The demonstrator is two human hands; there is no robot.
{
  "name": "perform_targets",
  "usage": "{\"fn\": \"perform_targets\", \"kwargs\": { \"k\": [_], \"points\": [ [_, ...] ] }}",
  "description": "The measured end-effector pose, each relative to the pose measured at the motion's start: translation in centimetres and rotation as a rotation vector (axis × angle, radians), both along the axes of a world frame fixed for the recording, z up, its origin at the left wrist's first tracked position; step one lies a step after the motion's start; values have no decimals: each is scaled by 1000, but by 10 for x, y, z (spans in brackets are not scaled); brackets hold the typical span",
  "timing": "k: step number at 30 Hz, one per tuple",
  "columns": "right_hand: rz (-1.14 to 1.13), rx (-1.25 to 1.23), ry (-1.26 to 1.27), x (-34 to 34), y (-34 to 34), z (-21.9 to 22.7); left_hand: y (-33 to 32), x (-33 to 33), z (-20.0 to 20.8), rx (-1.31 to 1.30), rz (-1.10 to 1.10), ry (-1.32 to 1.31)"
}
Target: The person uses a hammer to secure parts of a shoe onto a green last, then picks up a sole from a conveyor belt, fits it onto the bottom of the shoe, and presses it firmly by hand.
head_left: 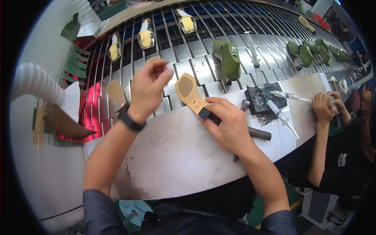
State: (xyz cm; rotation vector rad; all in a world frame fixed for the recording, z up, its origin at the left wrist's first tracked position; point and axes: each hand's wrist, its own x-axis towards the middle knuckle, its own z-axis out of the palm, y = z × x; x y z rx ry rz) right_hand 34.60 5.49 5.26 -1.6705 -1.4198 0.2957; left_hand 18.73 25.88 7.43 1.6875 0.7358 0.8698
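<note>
- The right hand (229, 125) pinches the shoe (187, 88) by its dark heel (204, 113); a snug grip should stop it from twisting.
- The left hand (149, 86) has curled, blurry fingers. I can't tell if they pinch anything. A light touch would be kind to the smooth tan bottom.
- The shoe is bottom up, its toe over the metal slats (211, 90), its heel near the white table (176, 152).
- A smudgy black pad (258, 102) sits to the right; the shoe is best off it.
</note>
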Motion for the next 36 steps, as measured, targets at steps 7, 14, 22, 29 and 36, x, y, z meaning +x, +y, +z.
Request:
{"fn": "perform_targets", "kwargs": {
  "k": [7, 14, 22, 29, 36],
  "points": [
    [166, -54, 26, 14, -8, 11, 218, 218, -61, 263, 376, 774],
    [231, -122, 29, 19, -5, 13, 235, 294, -85, 191, 705, 750],
    [189, -17, -53, 3, -8, 6, 151, 159, -43, 202, 453, 466],
    [63, -13, -159, -46, -41, 23, -61, -67, 27, 205, 150, 133],
    [27, 216, 349, -77, -50, 10, -180, -243, 20, 760, 136, 623]
  ]
}}
